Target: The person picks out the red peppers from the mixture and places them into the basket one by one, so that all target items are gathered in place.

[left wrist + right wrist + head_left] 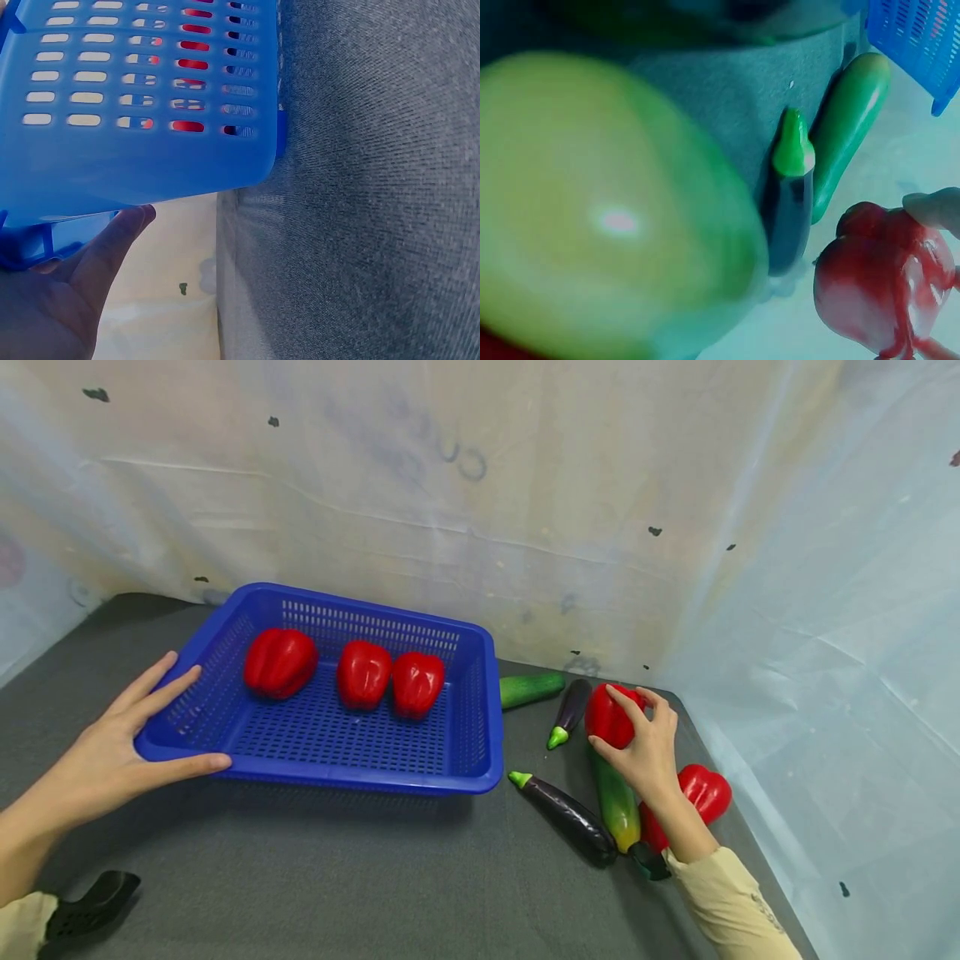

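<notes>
My left hand (112,760) rests on the left corner of a blue plastic basket (315,770), fingers spread straight along its rim and thumb along the front edge. Inside the basket lie three red bell peppers, one at the left (280,663) and a pair (363,674) at the middle right. On the right, my right hand (648,747) pinches another red bell pepper (609,717) between thumb and fingers, over a green zucchini (617,806). The right wrist view shows this held bell pepper (877,281) with fingertips at its side.
Around the right hand lie a long eggplant (570,817), a smaller eggplant (572,710), another zucchini (531,689) beside the basket, and more red bell peppers (705,791) near the right table edge. Plastic sheeting (525,527) hangs behind. A black curved object (97,897) is by the left sleeve.
</notes>
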A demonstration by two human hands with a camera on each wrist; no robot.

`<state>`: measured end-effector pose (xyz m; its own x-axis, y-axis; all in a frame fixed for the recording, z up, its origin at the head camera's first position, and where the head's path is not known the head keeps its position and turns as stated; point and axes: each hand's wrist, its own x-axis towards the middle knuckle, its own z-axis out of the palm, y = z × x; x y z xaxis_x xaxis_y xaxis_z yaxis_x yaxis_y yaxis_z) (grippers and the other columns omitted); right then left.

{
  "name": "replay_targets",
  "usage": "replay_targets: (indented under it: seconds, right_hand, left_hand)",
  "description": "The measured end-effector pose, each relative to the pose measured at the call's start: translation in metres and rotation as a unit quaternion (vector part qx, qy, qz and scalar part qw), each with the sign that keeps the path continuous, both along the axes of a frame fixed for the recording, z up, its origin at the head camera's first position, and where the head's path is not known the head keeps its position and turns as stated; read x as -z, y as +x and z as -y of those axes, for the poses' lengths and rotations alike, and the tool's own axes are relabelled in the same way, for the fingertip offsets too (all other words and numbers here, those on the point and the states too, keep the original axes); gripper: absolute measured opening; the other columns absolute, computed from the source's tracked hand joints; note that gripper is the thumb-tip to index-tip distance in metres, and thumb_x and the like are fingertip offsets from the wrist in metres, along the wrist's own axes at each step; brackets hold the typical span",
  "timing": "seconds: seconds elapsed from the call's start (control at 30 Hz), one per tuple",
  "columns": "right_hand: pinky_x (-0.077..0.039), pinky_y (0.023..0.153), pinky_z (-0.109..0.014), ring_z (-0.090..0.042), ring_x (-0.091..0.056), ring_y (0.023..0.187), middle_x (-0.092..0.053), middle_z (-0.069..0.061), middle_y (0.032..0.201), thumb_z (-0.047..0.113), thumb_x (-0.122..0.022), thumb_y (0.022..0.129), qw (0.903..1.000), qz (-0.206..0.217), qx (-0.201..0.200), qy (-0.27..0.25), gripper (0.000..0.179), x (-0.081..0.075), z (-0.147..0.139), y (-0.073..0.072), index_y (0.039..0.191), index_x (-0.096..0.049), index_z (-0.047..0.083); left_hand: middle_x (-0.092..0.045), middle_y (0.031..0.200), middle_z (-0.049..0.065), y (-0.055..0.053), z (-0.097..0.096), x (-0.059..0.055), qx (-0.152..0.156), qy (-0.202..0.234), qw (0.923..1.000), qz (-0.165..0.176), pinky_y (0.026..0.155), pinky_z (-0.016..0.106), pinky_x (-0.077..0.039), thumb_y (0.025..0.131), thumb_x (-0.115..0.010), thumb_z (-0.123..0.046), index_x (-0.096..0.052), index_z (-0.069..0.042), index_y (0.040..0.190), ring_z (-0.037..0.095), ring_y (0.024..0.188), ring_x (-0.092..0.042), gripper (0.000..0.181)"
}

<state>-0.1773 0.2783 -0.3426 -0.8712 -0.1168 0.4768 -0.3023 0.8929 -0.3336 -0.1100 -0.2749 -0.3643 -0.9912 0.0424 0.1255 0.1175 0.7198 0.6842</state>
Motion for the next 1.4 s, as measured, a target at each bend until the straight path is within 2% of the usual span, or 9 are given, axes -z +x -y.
replay_targets:
  seconds: [0.47, 0.9, 1.4]
  right_hand:
    - [-0.038, 0.091, -0.057, -0.043, -0.03, 0.126, -0.036, -0.025, 0.139, 0.013, -0.082, 0.072, 0.9997, -0.002, -0.025, -0.002, 0.071, -0.001, 0.018, -0.007, 0.136, -0.053, 0.011]
    - [-0.044, 0.086, -0.056, -0.042, -0.032, 0.125, -0.039, -0.023, 0.138, 0.014, -0.083, 0.071, 0.9984, -0.009, -0.055, -0.008, 0.069, -0.004, 0.038, -0.009, 0.134, -0.055, 0.012]
    - [-0.044, 0.09, -0.056, -0.04, -0.033, 0.128, -0.039, -0.022, 0.139, 0.02, -0.08, 0.075, 0.9957, -0.019, -0.089, -0.012, 0.065, -0.014, 0.064, -0.015, 0.135, -0.055, 0.014]
  left_hand:
    - [0.017, 0.161, 0.0, 0.001, 0.001, -0.001, -0.004, 0.0, 1.0, 0.001, 0.097, 0.081, 0.003, 0.076, -0.079, -0.037, -0.008, -0.021, 0.155, 0.049, 0.142, 0.016, 0.107]
    - [0.016, 0.161, -0.003, 0.002, 0.0, -0.003, 0.001, 0.006, 1.0, 0.001, 0.097, 0.081, 0.002, 0.076, -0.079, -0.036, -0.01, -0.022, 0.155, 0.048, 0.143, 0.015, 0.107]
    - [0.016, 0.161, 0.0, 0.0, -0.002, 0.0, -0.01, -0.004, 0.9999, 0.002, 0.097, 0.081, 0.0, 0.075, -0.08, -0.039, -0.009, -0.02, 0.155, 0.048, 0.143, 0.014, 0.109]
